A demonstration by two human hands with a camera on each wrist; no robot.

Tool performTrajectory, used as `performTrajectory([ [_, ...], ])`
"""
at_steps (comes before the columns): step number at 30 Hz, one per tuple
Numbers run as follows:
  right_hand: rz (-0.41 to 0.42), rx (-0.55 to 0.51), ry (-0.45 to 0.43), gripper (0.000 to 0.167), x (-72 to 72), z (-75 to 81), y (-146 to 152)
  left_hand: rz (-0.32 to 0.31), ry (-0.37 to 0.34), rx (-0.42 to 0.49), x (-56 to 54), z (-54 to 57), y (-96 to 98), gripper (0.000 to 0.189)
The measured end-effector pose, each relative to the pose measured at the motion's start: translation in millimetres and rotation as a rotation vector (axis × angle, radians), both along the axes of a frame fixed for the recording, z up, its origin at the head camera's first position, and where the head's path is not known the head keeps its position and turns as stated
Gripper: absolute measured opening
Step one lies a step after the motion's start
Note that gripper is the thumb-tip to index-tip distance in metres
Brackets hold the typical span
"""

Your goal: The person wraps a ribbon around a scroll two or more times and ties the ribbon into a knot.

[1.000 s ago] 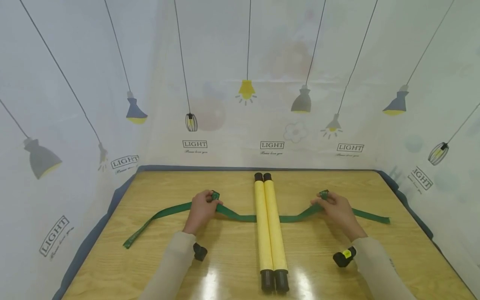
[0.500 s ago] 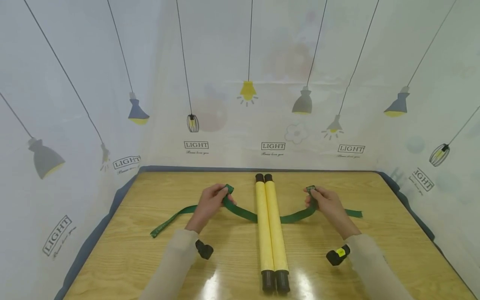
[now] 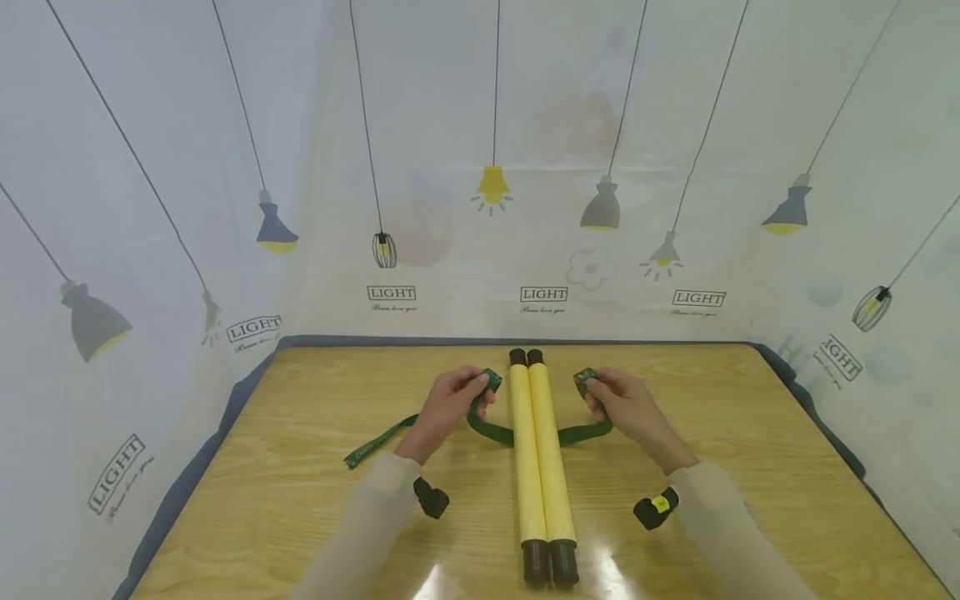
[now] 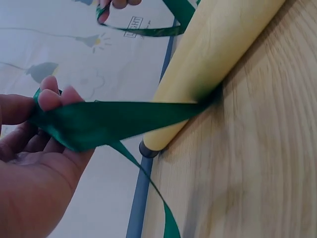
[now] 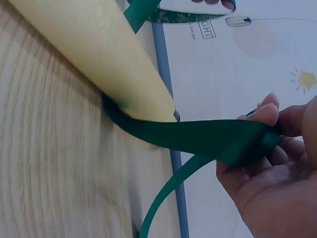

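Two yellow tubes with black end caps, a left tube (image 3: 528, 450) and a right tube (image 3: 551, 450), lie side by side on the table. A green ribbon (image 3: 491, 431) passes beneath them and rises on both sides. My left hand (image 3: 450, 407) pinches the ribbon just left of the tubes; its loose end trails to the left over the table. On the other side my right hand (image 3: 626, 408) pinches the ribbon too, lifted above the tabletop. In the right wrist view, the ribbon (image 5: 198, 136) runs from under the tube up to the fingers, and a tail hangs down.
The wooden table (image 3: 300, 400) has a blue-grey edge (image 3: 420, 340) along its back. Behind it hangs a white curtain (image 3: 450, 125) printed with lamps. A black wrist camera (image 3: 431, 498) sits on the left wrist, another black camera (image 3: 655, 508) on the right.
Both hands have moved inward toward the tubes, drawing up the ribbon's two sides. The left loose end has slid inward, and the right one has gone out of sight. The tubes stay put.
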State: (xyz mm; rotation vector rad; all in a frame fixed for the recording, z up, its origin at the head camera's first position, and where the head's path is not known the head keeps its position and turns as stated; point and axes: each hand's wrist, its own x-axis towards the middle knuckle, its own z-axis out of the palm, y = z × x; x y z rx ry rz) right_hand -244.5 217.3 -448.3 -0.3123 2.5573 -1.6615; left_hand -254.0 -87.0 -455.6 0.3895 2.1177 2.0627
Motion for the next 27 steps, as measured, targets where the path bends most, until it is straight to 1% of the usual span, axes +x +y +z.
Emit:
performTrajectory([
  [4, 0.024, -0.025, 0.011, 0.028, 0.4, 5.0, -11, -0.034, 0.001, -0.047, 0.2, 2.3, 10.4, 0.024],
  [9, 0.036, -0.051, 0.01, 0.026, 2.7, 10.2, -23, -0.093, 0.003, -0.069, 1.3, 4.3, 21.6, 0.024],
  [12, 0.041, -0.064, 0.0, 0.025, 3.1, 12.1, -29, -0.118, 0.001, -0.082, 2.7, 6.0, 27.3, 0.024],
  [16, 0.054, -0.077, -0.01, 0.024, 3.0, 12.7, -36, -0.131, 0.003, -0.096, 4.2, 6.5, 34.1, 0.025],
  [22, 0.098, -0.109, 0.007, 0.023, 3.5, 10.7, -42, -0.147, -0.015, -0.109, 5.9, 4.5, 46.1, 0.027],
  [27, 0.12, -0.082, -0.001, 0.02, 5.3, 10.8, -44, -0.16, -0.033, -0.132, 6.7, 1.1, 53.7, 0.033],
])
